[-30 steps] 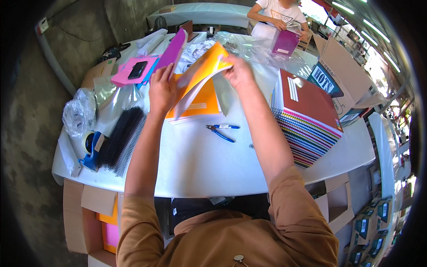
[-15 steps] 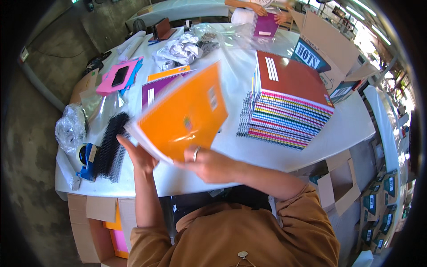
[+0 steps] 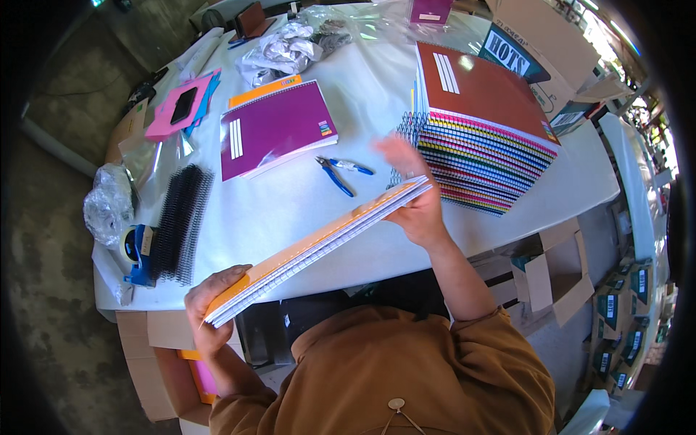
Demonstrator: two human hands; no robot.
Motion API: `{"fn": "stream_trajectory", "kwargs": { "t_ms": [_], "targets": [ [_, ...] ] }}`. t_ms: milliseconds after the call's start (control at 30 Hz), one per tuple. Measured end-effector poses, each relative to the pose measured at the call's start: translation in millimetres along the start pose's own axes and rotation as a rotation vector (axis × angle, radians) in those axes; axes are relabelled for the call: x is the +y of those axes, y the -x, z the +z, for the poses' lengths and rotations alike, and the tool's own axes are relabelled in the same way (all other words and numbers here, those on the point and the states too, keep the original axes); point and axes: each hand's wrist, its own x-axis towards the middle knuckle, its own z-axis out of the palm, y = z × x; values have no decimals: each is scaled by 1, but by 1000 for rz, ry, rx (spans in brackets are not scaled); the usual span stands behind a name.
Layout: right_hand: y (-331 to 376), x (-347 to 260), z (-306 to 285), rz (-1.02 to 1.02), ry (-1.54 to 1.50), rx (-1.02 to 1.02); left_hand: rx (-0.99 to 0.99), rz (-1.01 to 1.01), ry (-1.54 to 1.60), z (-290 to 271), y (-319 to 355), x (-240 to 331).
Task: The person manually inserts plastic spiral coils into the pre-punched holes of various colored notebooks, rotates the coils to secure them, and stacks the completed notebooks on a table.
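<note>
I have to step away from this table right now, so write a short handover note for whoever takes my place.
Left hand grips the near end of an unbound orange-covered page block; right hand steadies the far end, held edge-on above the table.
Black binding coils lie at left, blue-handled pliers in the middle, purple notebook behind them.
Done: a tall stack of bound notebooks at right.
Left: the held block shows no coil yet.

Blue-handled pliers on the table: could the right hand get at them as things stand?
Probably not at once: the right hand grips the orange-covered sheaf, though the pliers lie uncovered just beyond it.
</note>
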Motion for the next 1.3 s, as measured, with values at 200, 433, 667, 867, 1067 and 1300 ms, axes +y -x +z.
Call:
{"fn": "stream_trajectory", "kwargs": {
  "t_ms": [200, 433, 667, 867, 1067, 1300],
  "targets": [
    [27, 5, 1, 221, -256, -22, 79, -337, 242, 44, -5, -66],
    [30, -22, 10, -46, -80, 64, 303, -68, 413, 61, -8, -69],
    [46, 3, 1, 469, -45, 41, 251, -456, 433, 100, 16, -121],
    [29, -1, -11, 393, 11, -102, 241, -476, 459, 100, 12, -129],
    [15, -11, -12, 361, -43, -140, 250, -468, 326, 103, 6, -118],
    [16, -3, -12, 385, -187, -180, 223, -528, 287, 106, 10, -122]
  ]
}}
